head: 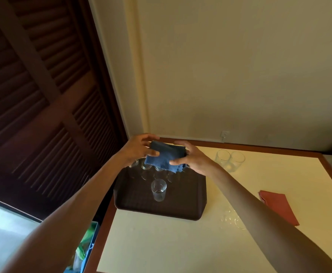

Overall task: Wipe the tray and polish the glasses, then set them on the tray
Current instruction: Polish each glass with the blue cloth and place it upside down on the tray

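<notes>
Both grips are up over the far end of the tray [180, 200]: my left grip [138, 149] and right grip [190, 157] each pinch an end of the bunched blue cloth [164, 156] between fingers and thumb, as I'd hold it to rub a glass, though I cannot tell whether one is wrapped inside. A row of glasses [146, 168] stands along the tray's far edge with a single glass [158, 190] nearer the middle, filled from the back, I judge, to keep the front free. On the counter [161, 243] right of the tray two more glasses [230, 160] wait near my right grip; a red cloth [279, 206] lies apart.
</notes>
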